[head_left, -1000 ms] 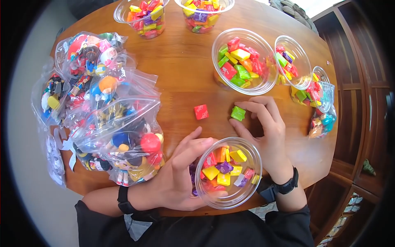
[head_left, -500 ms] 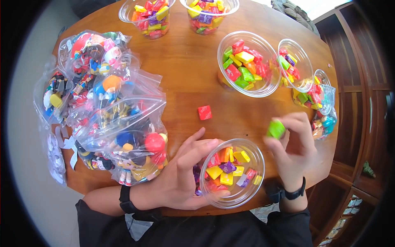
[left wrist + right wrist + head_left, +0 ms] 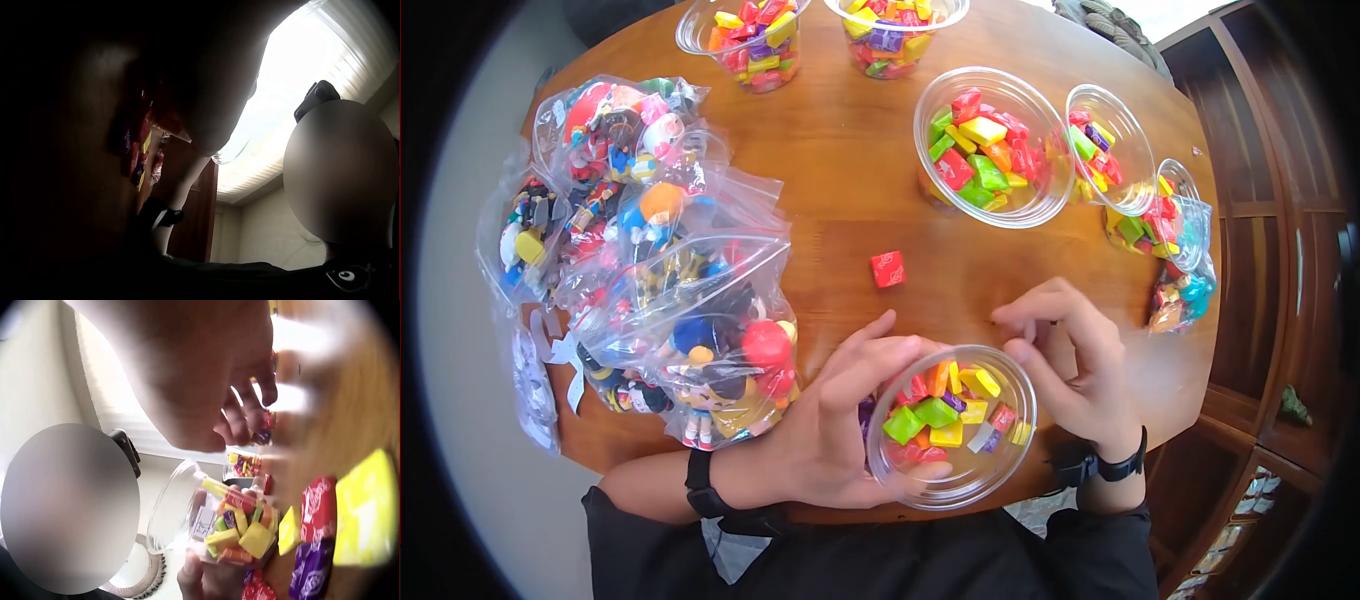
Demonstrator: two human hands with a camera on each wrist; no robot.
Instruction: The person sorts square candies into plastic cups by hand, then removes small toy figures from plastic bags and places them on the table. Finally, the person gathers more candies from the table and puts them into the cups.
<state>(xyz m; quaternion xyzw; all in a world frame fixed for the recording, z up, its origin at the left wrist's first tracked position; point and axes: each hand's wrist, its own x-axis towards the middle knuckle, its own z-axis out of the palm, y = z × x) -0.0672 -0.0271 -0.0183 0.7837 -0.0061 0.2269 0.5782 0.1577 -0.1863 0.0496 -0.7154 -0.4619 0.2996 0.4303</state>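
Note:
The left hand (image 3: 840,430) curls round the side of a clear plastic cup (image 3: 952,495) holding red, yellow, orange, green and purple wrapped sweets. Two green sweets (image 3: 903,425) lie on top at the cup's left side. Just right of the rim, the right hand (image 3: 1080,365) has bent, relaxed fingers and no sweet between them. A single red sweet (image 3: 888,269) lies on the wood above the left hand. In the right wrist view the cup (image 3: 169,512) is gripped from below by the left hand (image 3: 209,578). The left wrist view is mostly dark.
Clear bags of small figures (image 3: 690,250) cover the table's left side. Several more cups of sweets stand along the back and right, one large cup (image 3: 997,215) nearest. Loose yellow (image 3: 365,512), red (image 3: 318,509) and purple sweets lie beside the held cup. A wooden cabinet (image 3: 1260,260) stands at right.
The right hand took the green sweet from the table, carried it to the cup and let go. Green now shows on top in the cup. The left hand kept its hold.

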